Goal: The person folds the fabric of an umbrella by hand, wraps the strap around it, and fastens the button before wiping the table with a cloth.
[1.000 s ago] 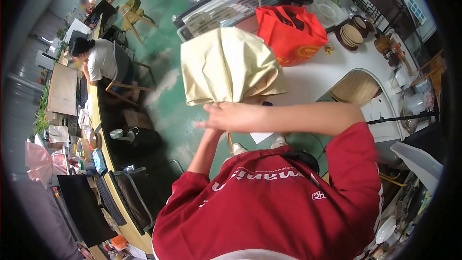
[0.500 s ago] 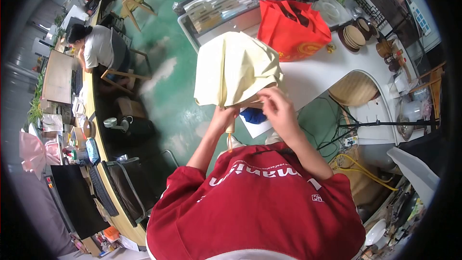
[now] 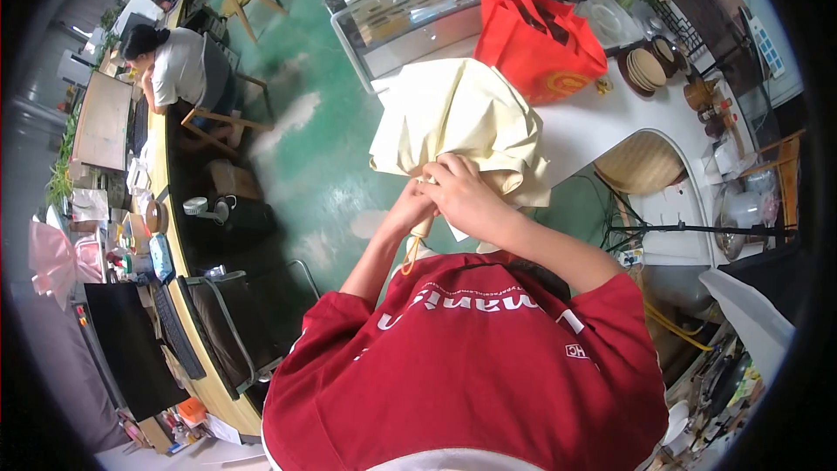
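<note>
A pale yellow umbrella (image 3: 453,113) is in front of me, its loose cloth bunched and only partly spread. Its light wooden handle (image 3: 423,228) points back toward my body, with an orange wrist loop (image 3: 408,258) hanging from the end. My left hand (image 3: 408,211) is closed around the umbrella just above the handle. Right beside it, touching, my right hand (image 3: 464,198) has its fingers bent and pressed on the gathered cloth at the umbrella's lower edge. The shaft inside the cloth is hidden.
Beyond the umbrella, a red bag (image 3: 540,48) stands on a white table (image 3: 582,141), near round wooden coasters (image 3: 645,70). A person (image 3: 179,74) sits at a long desk (image 3: 157,153) on the left. Cables and a black stand (image 3: 689,227) are at right.
My right hand has moved left and down, from the cloth's right edge to beside my left hand. The umbrella has shifted slightly right, its cloth more gathered near the handle.
</note>
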The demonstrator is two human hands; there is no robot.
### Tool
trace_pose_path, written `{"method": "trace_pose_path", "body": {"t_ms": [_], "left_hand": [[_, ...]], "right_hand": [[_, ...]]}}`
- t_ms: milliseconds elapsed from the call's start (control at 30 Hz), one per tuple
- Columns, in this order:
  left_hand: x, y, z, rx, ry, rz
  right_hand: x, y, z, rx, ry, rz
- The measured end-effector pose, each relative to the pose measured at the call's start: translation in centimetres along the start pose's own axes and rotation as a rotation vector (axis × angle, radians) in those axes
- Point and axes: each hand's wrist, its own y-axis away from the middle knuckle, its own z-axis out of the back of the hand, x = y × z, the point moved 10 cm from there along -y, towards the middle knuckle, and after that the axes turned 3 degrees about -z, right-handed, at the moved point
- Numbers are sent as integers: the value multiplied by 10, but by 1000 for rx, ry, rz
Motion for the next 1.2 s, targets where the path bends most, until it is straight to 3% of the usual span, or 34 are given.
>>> {"method": "trace_pose_path", "body": {"t_ms": [100,300,400,633,700,733,800,833,867,900,933,1000,1033,1067,1100,1133,1200], "left_hand": [[3,0,-6,73,-124,36],[-6,-4,-5,89,-63,34],[-25,-3,-15,155,-115,-10],[-1,-6,-3,118,-264,83],[-24,6,18,-119,-491,-465],[-36,17,23,-227,-480,-444],[-39,12,21,-96,-782,-559],[-37,9,26,-89,-786,-562],[-32,4,33,-42,-574,-512],[-30,-1,38,2,-363,-460],[-28,-7,42,47,-156,-405],[-23,-18,45,134,257,-276],[-21,-23,43,173,466,-206],[-19,-27,40,209,675,-133],[-19,-31,40,-30,466,-6],[-18,-33,39,-34,465,-7],[-34,-28,3,393,935,-23]], "right_hand": [[-4,0,-5,85,-70,24],[-10,-4,-2,159,-145,59],[-10,-8,3,157,-114,21],[-4,-8,4,133,-100,4],[24,-11,29,-102,-42,96],[46,-9,29,-85,135,213],[57,-11,37,-185,146,150],[64,-10,33,-127,355,213],[70,-11,29,-65,562,278],[61,-27,19,-14,353,185],[57,-27,18,-22,352,184],[42,-31,1,281,19,89],[52,-29,36,-116,46,223],[50,-27,38,-118,42,222],[47,-23,40,-83,-174,221],[43,-19,41,-44,-389,221],[27,3,46,-150,-469,202]]}}
